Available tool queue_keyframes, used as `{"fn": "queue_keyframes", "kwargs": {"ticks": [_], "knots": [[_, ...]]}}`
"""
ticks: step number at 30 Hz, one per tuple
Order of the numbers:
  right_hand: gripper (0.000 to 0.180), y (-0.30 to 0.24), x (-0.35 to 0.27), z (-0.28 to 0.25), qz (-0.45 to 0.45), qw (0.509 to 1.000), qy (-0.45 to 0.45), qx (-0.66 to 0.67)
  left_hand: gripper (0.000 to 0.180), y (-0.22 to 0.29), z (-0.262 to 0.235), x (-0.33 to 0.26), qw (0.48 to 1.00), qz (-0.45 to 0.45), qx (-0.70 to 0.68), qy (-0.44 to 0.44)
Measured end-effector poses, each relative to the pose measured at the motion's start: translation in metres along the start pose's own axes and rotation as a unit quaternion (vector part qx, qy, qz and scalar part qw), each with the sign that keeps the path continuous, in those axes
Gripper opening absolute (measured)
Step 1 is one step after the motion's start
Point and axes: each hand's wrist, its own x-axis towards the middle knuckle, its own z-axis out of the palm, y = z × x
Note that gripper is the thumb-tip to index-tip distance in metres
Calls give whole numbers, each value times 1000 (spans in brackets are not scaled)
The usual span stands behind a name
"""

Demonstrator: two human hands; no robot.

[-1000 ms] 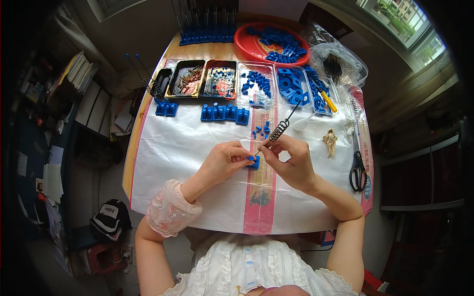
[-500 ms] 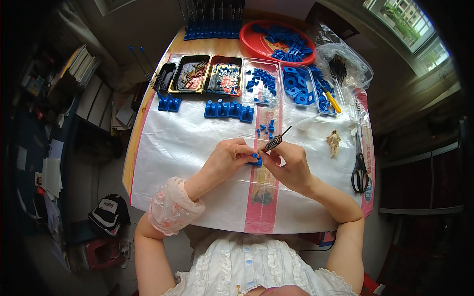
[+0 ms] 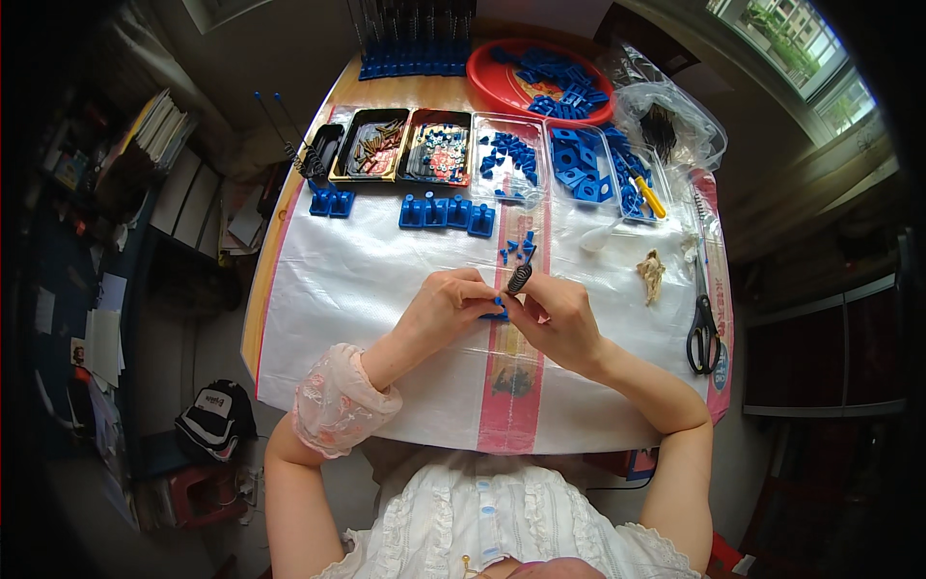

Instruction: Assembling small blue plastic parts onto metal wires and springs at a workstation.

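Note:
My left hand [image 3: 447, 307] and my right hand [image 3: 556, 318] meet over the middle of the white plastic sheet [image 3: 367, 289]. Together they pinch a small blue plastic part [image 3: 497, 313], mostly hidden by the fingers. My right hand also holds a dark coiled metal spring [image 3: 520, 278] that stands up from the part. Just beyond the hands lie a few tiny blue pieces [image 3: 519, 247]. A row of blue blocks [image 3: 448, 212] sits farther back on the sheet.
Black trays of brass parts [image 3: 371, 147] and small mixed parts [image 3: 439, 152], clear trays of blue parts [image 3: 512, 156], a red bowl [image 3: 490, 75] of blue parts, a plastic bag [image 3: 670, 121], scissors [image 3: 703, 318], a pale scrap [image 3: 652, 274], two blue blocks [image 3: 331, 202].
The spring in my right hand has swung from leaning far right to nearly upright and shorter in view. Both hands stay together on the blue part.

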Motion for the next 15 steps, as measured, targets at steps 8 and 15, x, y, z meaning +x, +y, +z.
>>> {"fn": "queue_keyframes", "kwargs": {"ticks": [8,15], "knots": [[14,-10,7,-16,-9,996,88,-12,15,7,-4,4,999,-35,10,9],[9,-17,16,-53,62,991,114,-11,18,11,-8,4,995,-83,-55,-12]]}}
